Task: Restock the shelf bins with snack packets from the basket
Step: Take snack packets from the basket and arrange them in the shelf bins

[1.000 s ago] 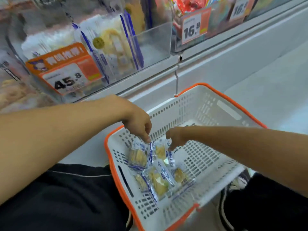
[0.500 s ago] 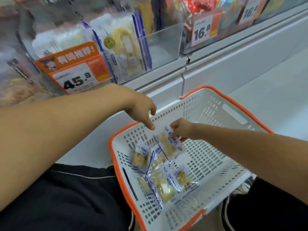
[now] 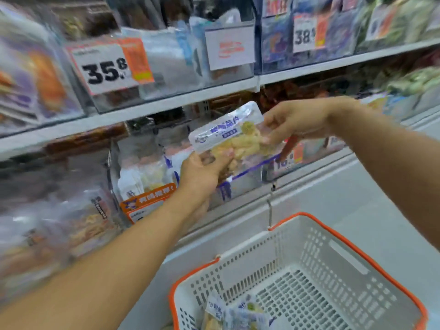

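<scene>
A clear snack packet [image 3: 228, 136] with blue print and yellow pieces is held up in front of the lower shelf. My left hand [image 3: 202, 172] grips its lower left edge. At its right end my right hand [image 3: 292, 125] pinches it. Just behind and below stands a clear shelf bin [image 3: 240, 186] with several like packets [image 3: 142, 175] upright at its left. The white basket with an orange rim [image 3: 352, 256] sits low at the right, and a few packets [image 3: 228, 315] lie in its near left corner.
Clear bins with price tags 35.8 [image 3: 104, 72] and 38 [image 3: 304, 36] line the upper shelf. More blurred packets fill bins at the left [image 3: 71, 225]. A white shelf base [image 3: 333, 206] runs behind the basket.
Both hands have risen out of the basket to shelf height with a packet between them. The view has tilted up from the basket to the shelves.
</scene>
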The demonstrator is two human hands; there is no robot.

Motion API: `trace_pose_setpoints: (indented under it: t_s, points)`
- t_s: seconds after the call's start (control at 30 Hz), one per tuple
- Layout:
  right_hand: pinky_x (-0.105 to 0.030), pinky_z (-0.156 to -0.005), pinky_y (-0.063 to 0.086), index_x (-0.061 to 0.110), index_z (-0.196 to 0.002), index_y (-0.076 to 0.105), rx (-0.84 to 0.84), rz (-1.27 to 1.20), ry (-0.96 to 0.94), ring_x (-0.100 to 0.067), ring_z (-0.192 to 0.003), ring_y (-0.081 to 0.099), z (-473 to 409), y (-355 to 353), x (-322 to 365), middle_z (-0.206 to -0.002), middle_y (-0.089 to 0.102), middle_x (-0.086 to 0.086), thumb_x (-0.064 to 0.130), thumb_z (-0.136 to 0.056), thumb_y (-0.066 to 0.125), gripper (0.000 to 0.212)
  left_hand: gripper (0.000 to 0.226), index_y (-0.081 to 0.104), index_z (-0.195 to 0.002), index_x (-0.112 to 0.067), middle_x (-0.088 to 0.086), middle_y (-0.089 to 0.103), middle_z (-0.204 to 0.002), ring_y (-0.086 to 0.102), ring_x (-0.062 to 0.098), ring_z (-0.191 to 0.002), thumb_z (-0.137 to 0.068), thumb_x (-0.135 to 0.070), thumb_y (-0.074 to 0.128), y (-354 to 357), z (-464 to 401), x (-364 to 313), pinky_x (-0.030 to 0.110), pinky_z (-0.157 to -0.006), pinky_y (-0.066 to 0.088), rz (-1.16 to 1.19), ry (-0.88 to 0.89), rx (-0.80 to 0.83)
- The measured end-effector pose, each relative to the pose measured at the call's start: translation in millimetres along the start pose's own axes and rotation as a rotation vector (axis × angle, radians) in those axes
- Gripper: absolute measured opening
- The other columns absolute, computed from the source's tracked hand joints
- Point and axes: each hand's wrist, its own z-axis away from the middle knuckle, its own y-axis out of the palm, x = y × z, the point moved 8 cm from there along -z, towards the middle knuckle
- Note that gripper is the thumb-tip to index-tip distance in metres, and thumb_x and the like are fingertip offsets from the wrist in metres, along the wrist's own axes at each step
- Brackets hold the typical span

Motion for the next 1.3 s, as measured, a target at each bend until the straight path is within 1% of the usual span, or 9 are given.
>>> trace_pose_setpoints:
  t_s: [0.1, 0.23, 0.33, 0.4, 0.53, 0.8, 0.9, 1.03, 1.3]
  points:
    - [-0.033, -0.058, 0.061, 0.005, -0.111, 0.064, 0.006, -0.091, -0.064, -0.027, -0.094, 0.072, -17, 20, 0, -0.107, 0.073, -0.013, 0.011, -0.094, 0.059, 0.020, 0.033, 0.062, -0.124, -0.010, 0.005, 0.073, -0.111, 0.070, 0.016, -0.102, -0.092, -0.009, 0.067, -9, 2, -24, 0.028, -0.087, 0.056, -0.052, 0.123, -0.036]
    - [-0.034, -0.060, 0.058, 0.009, -0.111, 0.061, -0.224, -0.102, -0.189, -0.022, -0.084, 0.071, -27, -12, 24, -0.098, 0.074, -0.007, 0.013, -0.100, 0.056, 0.013, 0.040, 0.054, -0.124, -0.022, -0.010, 0.066, -0.113, 0.062, 0.001, -0.100, -0.090, -0.036, 0.070, -39, 4, -76, 0.020, -0.085, 0.048, -0.706, 0.449, -0.284]
    - [-0.031, -0.069, 0.043, 0.013, -0.094, 0.059, -0.450, 0.589, -0.237, -0.026, -0.083, 0.058, -22, -41, 52, -0.088, 0.065, -0.004, 0.012, -0.097, 0.061, 0.003, 0.079, 0.042, -0.144, -0.018, 0.002, 0.050, -0.143, 0.046, 0.020, -0.131, -0.084, -0.065, 0.059, -48, -11, -70, 0.039, -0.107, 0.039, -1.410, 0.481, -0.219]
    - [-0.032, -0.075, 0.037, 0.012, -0.113, 0.059, -0.534, 0.971, -0.147, -0.032, -0.094, 0.057, -28, -43, 60, -0.106, 0.064, -0.012, 0.013, -0.094, 0.061, 0.019, 0.086, 0.040, -0.144, -0.018, 0.006, 0.050, -0.143, 0.047, 0.025, -0.130, -0.082, -0.078, 0.046, -51, -20, -45, 0.043, -0.101, 0.042, -1.626, 0.371, -0.052]
    - [-0.036, -0.071, 0.040, 0.019, -0.126, 0.057, -0.567, 1.176, -0.027, -0.036, -0.102, 0.061, -52, -14, 54, -0.118, 0.061, -0.012, 0.012, -0.095, 0.058, 0.032, 0.083, 0.050, -0.122, -0.021, 0.003, 0.060, -0.121, 0.058, 0.026, -0.104, -0.077, -0.088, 0.032, -52, -24, -24, 0.037, -0.074, 0.045, -1.720, 0.273, 0.046]
    - [-0.039, -0.066, 0.045, 0.017, -0.125, 0.061, -0.653, 1.307, -0.040, -0.035, -0.091, 0.062, -72, -19, 80, -0.100, 0.060, -0.009, 0.001, -0.092, 0.055, 0.037, 0.065, 0.041, -0.091, -0.024, 0.000, 0.057, -0.100, 0.046, 0.020, -0.079, -0.079, -0.087, 0.030, -52, -19, -27, 0.034, -0.063, 0.033, -1.762, 0.270, 0.033]
    - [-0.038, -0.069, 0.039, 0.010, -0.115, 0.063, -0.688, 1.455, 0.015, -0.035, -0.097, 0.063, -72, -3, 87, -0.104, 0.063, -0.011, 0.001, -0.096, 0.048, 0.027, 0.065, 0.042, -0.091, -0.023, 0.001, 0.057, -0.099, 0.044, 0.019, -0.079, -0.079, -0.086, 0.031, -52, -19, -27, 0.034, -0.064, 0.034, -1.776, 0.260, 0.013]
    - [-0.037, -0.070, 0.036, 0.011, -0.095, 0.054, -0.699, 1.505, 0.004, -0.032, -0.094, 0.061, -76, 16, 92, -0.083, 0.049, -0.005, 0.001, -0.097, 0.046, 0.013, 0.067, 0.044, -0.091, -0.023, 0.001, 0.059, -0.100, 0.050, 0.021, -0.083, -0.080, -0.087, 0.029, -53, -20, -27, 0.033, -0.065, 0.036, -1.772, 0.294, -0.009]
    - [-0.038, -0.069, 0.041, 0.010, -0.126, 0.057, -0.475, 1.328, 0.079, -0.030, -0.087, 0.056, -108, 6, 31, -0.109, 0.058, -0.011, 0.005, -0.092, 0.058, 0.034, 0.063, 0.058, -0.095, -0.021, 0.001, 0.062, -0.100, 0.058, 0.023, -0.091, -0.094, -0.068, 0.015, -56, -23, -29, 0.036, -0.072, 0.043, -1.614, 0.293, -0.025]
